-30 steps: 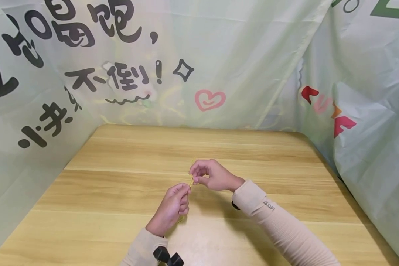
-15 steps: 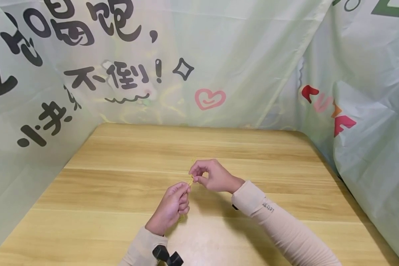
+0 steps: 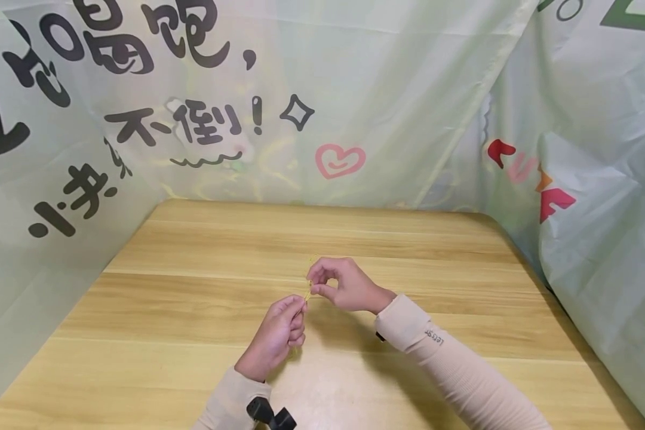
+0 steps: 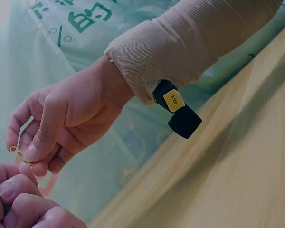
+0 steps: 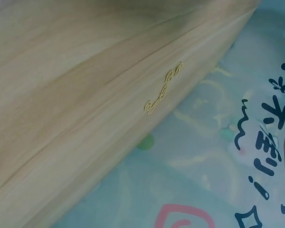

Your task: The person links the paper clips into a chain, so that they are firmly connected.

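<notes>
Printed curtains (image 3: 408, 107) around wooden table (image 3: 193, 310), left grip (image 3: 276, 331) and right grip (image 3: 355, 288) pinching yellow cord (image 3: 307, 294)

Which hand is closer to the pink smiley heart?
Right. The right hand is farther forward, almost straight below the pink heart in the head view; the left hand is lower and to the left.

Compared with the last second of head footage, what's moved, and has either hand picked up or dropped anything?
Very little: in the head view, slightly less yellow cord shows below the left hand. Nothing was visibly taken hold of or let go. Both that hand and the right hand still pinch the cord above the wooden table, practically in place.
</notes>
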